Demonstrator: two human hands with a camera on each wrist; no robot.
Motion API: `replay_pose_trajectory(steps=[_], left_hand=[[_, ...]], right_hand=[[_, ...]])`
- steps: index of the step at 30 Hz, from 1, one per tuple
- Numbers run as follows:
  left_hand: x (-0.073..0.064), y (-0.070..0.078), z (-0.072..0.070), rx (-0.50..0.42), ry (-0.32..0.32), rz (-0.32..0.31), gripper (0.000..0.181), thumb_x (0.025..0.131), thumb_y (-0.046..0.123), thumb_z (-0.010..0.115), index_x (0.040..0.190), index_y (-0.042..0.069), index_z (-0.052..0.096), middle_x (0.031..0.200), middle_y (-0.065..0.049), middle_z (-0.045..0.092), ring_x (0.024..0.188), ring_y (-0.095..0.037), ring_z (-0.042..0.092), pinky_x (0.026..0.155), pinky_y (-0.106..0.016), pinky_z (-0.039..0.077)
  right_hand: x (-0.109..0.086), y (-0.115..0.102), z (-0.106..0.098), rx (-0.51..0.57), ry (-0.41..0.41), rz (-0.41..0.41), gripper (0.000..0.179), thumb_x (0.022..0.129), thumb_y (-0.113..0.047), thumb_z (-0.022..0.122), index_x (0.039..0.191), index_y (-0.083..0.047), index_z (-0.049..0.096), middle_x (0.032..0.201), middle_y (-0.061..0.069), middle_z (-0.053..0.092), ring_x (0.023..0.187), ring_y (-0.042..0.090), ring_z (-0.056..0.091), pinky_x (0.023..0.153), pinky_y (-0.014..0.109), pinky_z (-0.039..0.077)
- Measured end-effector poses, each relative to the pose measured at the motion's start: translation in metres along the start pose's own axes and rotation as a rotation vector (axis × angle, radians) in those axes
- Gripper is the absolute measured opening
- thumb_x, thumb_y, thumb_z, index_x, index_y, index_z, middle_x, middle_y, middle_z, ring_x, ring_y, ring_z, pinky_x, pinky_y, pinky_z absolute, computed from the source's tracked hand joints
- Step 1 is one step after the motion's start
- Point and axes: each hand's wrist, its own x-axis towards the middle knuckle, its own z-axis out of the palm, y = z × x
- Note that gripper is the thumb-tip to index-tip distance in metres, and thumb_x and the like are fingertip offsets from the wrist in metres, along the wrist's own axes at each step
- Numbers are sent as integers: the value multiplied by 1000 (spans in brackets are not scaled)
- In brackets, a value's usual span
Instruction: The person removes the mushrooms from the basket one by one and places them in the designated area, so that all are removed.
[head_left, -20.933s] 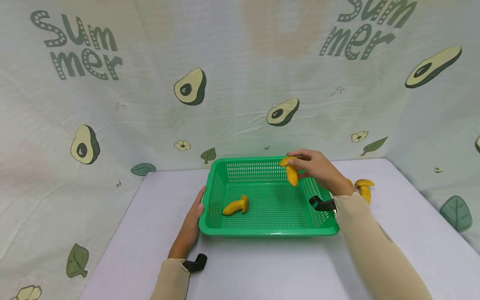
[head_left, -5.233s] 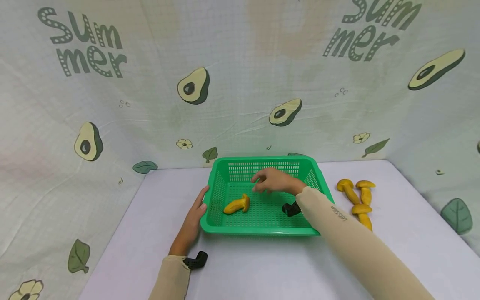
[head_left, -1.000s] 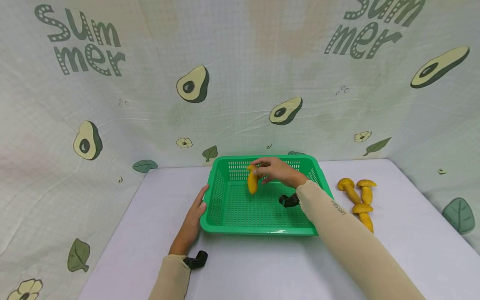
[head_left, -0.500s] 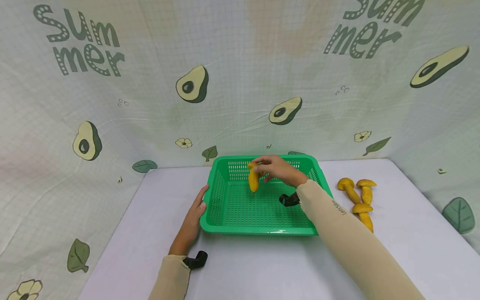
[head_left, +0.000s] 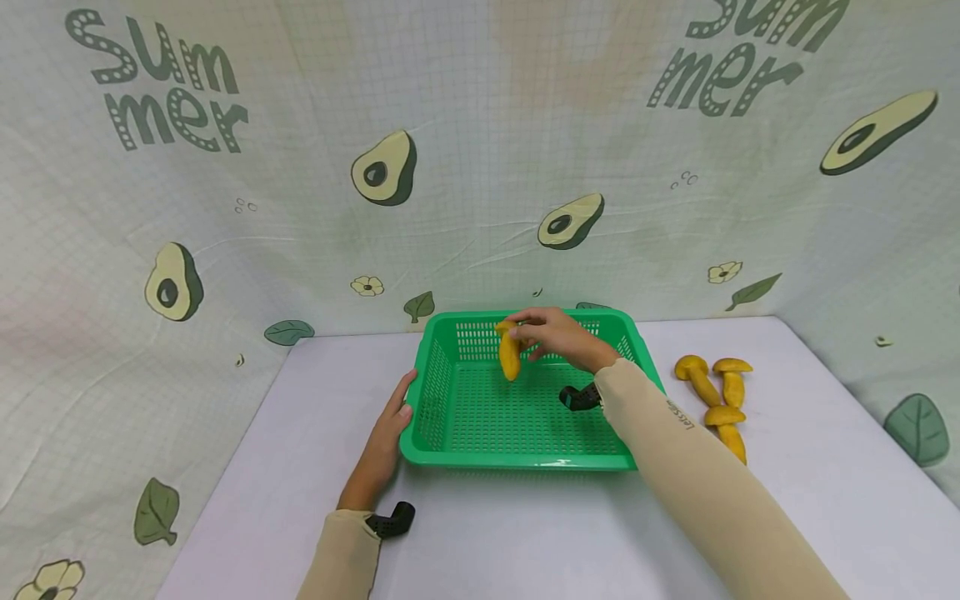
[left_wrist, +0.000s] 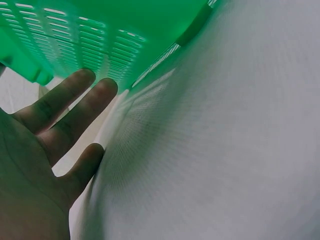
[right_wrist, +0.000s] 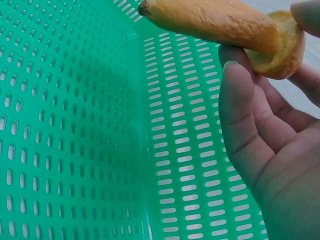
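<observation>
My right hand (head_left: 558, 336) pinches a yellow mushroom (head_left: 509, 357) near its cap, above the floor of a green slotted basket (head_left: 525, 460). The stem hangs down in the head view. Up close in the right wrist view, the mushroom (right_wrist: 215, 22) shows a curled cap rim and a dark stem tip, with thumb and fingers around the cap. Against the basket's left side rests my left hand (head_left: 385, 437), its fingers straight along the outer wall. The left wrist view shows those fingers (left_wrist: 75, 115) spread beside the basket wall (left_wrist: 100, 45).
Right of the basket, three more yellow mushrooms (head_left: 726, 425) lie close together on the white table (head_left: 510, 533). My right forearm passes over the basket's right front corner. A printed cloth (head_left: 465, 150) hangs behind the table.
Over the last second the mushroom has risen slightly and shifted a little right in my right hand. Earlier it lay on the basket floor. My left hand has stayed at the basket's left side.
</observation>
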Motion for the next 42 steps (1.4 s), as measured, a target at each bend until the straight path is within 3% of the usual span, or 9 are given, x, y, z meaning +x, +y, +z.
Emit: replay_pose_trajectory(steps=[9, 22, 30, 38, 42], left_hand=[[0, 2, 1, 9, 0, -8, 54, 108, 33, 32, 160, 30, 24, 165, -1, 17, 151, -25, 9, 116, -63, 5], [1, -2, 3, 4, 3, -10, 53, 108, 36, 31, 160, 35, 23, 165, 3, 17, 151, -21, 10, 117, -61, 6], [1, -1, 2, 7, 4, -7, 54, 107, 34, 32, 161, 30, 23, 165, -1, 17, 151, -26, 10, 116, -63, 6], [0, 1, 2, 7, -1, -3, 53, 108, 34, 31, 160, 31, 23, 165, 0, 17, 151, -24, 10, 117, -61, 6], [0, 3, 1, 9, -3, 2, 54, 108, 32, 31, 161, 29, 22, 166, -2, 16, 151, -26, 9, 117, -62, 6]], right_hand=[[-3, -2, -4, 2, 6, -16, 41, 102, -31, 59, 138, -11, 59, 124, 11, 63, 105, 32, 60, 90, 55, 52], [-9, -14, -15, -2, 84, -12, 40, 102, -30, 60, 136, -9, 60, 121, 15, 62, 102, 34, 62, 91, 58, 51], [-22, -26, -30, -22, 131, -46, 41, 102, -32, 59, 134, -8, 60, 119, 16, 64, 100, 34, 63, 83, 49, 56], [-40, -31, -43, -16, 128, -61, 44, 103, -31, 59, 137, -4, 58, 123, 18, 62, 100, 35, 61, 88, 56, 53], [-48, -29, -46, -15, 122, -61, 44, 102, -33, 60, 135, -4, 59, 121, 19, 63, 100, 35, 62, 82, 45, 56]])
